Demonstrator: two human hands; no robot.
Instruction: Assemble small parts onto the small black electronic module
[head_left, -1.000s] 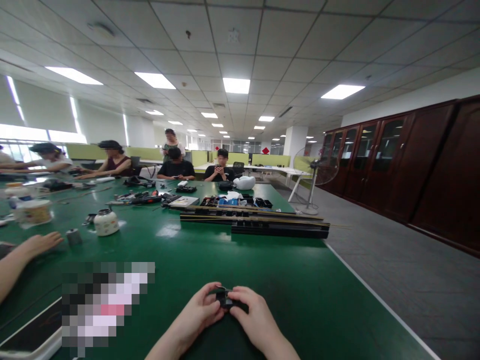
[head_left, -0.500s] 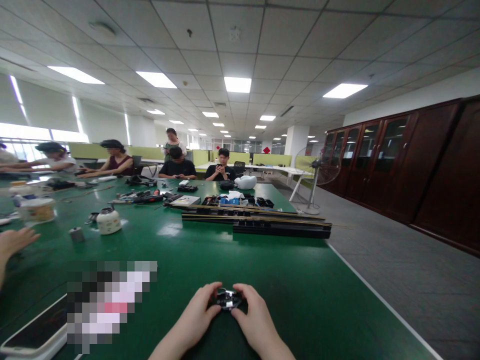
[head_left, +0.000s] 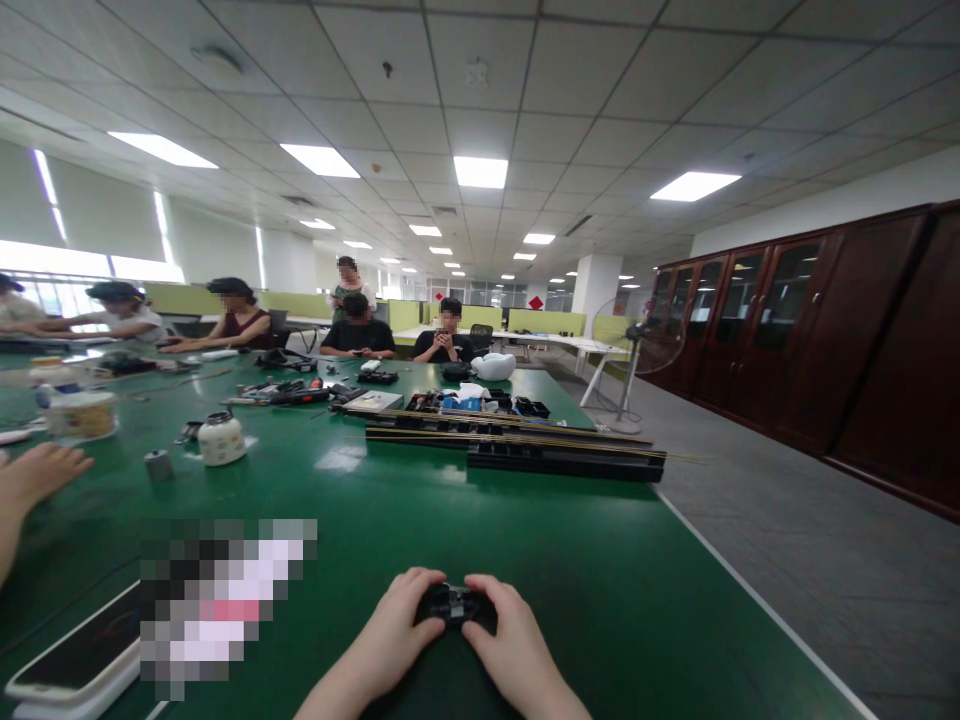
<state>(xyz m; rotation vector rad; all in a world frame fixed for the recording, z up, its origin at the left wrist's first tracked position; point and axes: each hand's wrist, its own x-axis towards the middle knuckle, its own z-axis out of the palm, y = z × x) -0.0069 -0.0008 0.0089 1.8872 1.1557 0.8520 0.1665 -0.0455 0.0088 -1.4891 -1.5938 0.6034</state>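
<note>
Left hand and right hand both clamped on a small black gadget, one at each end, its middle silvery, over the green table. Phone to the left; beyond it, another person's hand. Farther: white jar, long black rails. Farthest, standing fan.

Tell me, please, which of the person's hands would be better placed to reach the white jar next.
Probably the left hand: the white jar stands on that side, farther from the right hand. Both hands hold the small dark part.
</note>
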